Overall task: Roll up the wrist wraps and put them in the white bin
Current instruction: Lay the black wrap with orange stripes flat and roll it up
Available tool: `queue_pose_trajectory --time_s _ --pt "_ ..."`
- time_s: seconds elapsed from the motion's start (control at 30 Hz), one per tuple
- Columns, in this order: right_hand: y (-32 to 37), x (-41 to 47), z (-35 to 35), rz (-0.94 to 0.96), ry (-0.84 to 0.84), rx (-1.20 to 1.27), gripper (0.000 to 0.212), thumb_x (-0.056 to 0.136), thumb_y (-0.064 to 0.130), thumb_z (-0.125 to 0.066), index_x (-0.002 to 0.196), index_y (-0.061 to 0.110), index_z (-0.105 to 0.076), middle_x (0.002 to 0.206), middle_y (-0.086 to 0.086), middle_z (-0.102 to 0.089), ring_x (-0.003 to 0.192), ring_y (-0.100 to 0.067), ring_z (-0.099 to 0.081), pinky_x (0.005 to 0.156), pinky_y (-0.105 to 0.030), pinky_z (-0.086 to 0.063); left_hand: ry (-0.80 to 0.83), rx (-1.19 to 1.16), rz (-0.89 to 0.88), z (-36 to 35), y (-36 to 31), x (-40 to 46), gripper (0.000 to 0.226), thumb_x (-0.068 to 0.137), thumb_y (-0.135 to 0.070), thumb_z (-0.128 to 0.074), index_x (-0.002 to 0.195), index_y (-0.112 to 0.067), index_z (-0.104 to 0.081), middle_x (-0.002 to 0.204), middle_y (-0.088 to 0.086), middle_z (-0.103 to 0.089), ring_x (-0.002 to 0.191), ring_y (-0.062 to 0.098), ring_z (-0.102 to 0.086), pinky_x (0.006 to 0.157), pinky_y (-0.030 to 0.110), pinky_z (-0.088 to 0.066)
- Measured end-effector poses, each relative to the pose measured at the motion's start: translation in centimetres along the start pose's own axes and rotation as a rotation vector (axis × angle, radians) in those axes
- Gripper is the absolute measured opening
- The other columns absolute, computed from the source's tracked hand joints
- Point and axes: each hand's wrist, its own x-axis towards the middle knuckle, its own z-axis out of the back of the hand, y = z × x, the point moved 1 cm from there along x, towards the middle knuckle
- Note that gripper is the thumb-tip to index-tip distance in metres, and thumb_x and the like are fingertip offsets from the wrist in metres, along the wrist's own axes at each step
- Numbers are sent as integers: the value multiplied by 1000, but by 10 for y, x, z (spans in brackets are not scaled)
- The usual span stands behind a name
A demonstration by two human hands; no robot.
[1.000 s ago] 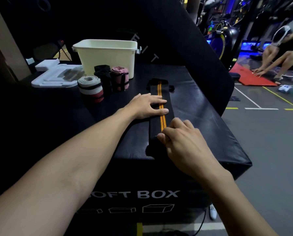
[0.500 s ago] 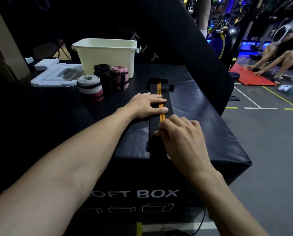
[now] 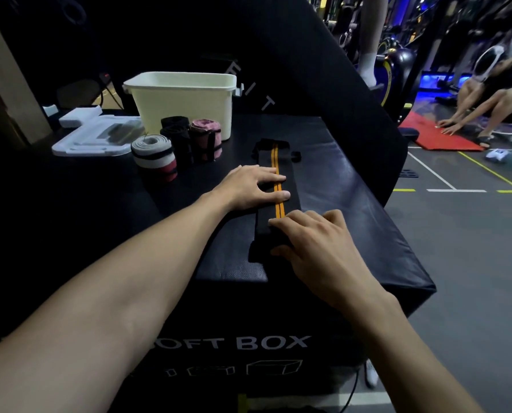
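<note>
A long black wrist wrap (image 3: 267, 162) with two orange stripes lies flat on the black soft box (image 3: 344, 201), pointing away from me. My left hand (image 3: 253, 186) presses its middle with straight fingers. My right hand (image 3: 317, 248) holds the near end, fingers over the top and thumb at the near side, where the wrap looks bunched into a small roll. The white bin (image 3: 186, 105) stands at the back of the box. Three rolled wraps stand in front of it: a grey, white and red one (image 3: 155, 158), a black one (image 3: 179, 141) and a pink one (image 3: 204, 138).
A white foam tray (image 3: 91, 138) lies left of the bin. A large black pad (image 3: 323, 84) leans behind the box on the right. The box's right edge drops to the gym floor. A person (image 3: 493, 99) crouches on a red mat far right.
My right hand has crept forward along the wrap, covering more of the orange stripes at the near end. My left hand has stayed where it was.
</note>
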Motion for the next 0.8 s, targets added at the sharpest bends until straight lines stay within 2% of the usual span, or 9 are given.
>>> queue_pose_trajectory --time_s 0.07,0.17,0.33,0.43,0.63,0.7,0.8 --pt "3 2 9 28 56 -4 37 91 44 -67 122 25 -58 103 7 -68 98 -18 -64 82 -37 -28 -35 -22 -12 0 0 -1 71 73 -87 -55 132 -49 -64 154 -14 -50 146 8 -39 123 52 -25" --pt "8 2 20 62 131 13 29 97 49 -56 114 26 -51 105 7 -67 102 -18 -62 86 -38 -28 -46 -52 -28 -1 1 -1 70 68 -89 -58 126 -51 -67 151 -17 -53 142 4 -43 122 51 -28" --pt "16 3 33 9 244 48 27 102 48 -49 114 24 -53 100 2 -67 99 -24 -60 85 -38 -29 -37 -125 -38 -3 5 1 71 65 -93 -60 123 -53 -67 148 -22 -55 139 6 -49 120 49 -34" --pt "17 7 31 -61 268 93 26 104 47 -45 114 26 -56 104 3 -67 103 -23 -59 91 -41 -33 -55 -140 -32 -4 7 2 68 65 -91 -63 122 -54 -68 146 -23 -56 140 5 -48 119 44 -38" --pt "17 11 24 -148 284 105 30 105 45 -40 116 26 -61 120 3 -45 116 -22 -40 92 -42 -29 -55 -128 -36 -3 6 1 66 67 -88 -63 123 -54 -68 146 -23 -56 140 5 -48 118 41 -39" --pt "15 12 23 -164 307 129 29 106 43 -40 114 27 -63 116 4 -44 114 -22 -41 89 -40 -28 -60 -133 -35 -3 7 0 65 68 -87 -64 124 -53 -68 146 -23 -57 139 4 -48 118 41 -39" --pt "9 12 21 -172 275 195 27 108 40 -39 113 33 -65 99 10 -40 110 -20 -46 87 -40 -30 -59 -117 -32 -2 6 -1 65 70 -86 -63 124 -51 -68 146 -23 -56 142 4 -44 120 40 -34"
